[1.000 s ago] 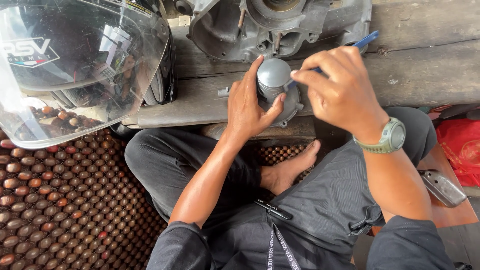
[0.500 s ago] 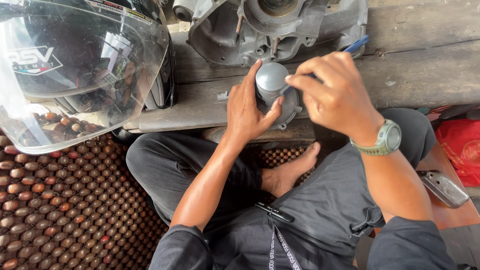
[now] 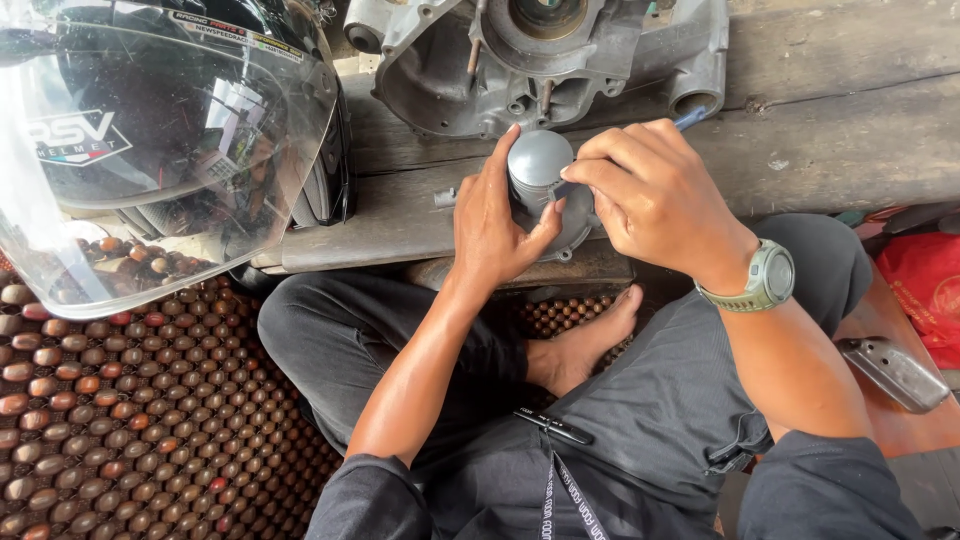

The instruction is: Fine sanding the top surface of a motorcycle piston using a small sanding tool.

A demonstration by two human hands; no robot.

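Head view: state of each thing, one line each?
Piston: upright on the plank, held between both hands.
Left hand: wrapped round the piston's left side.
Right hand: fingers at the piston's top, gripping a blue tool.
Engine case: open, lying on the plank.
Helmet: visor down.

Dark grey short sleeves were worn, rolled above the elbows; forearms were left bare. A watch point(image 3: 768, 276) with an olive-green case and strap was worn on the right wrist. Dark grey trousers point(image 3: 640, 400) were worn, and a foot point(image 3: 585, 340) was left bare. A black lanyard point(image 3: 565, 490) with pale lettering was seen at the chest.
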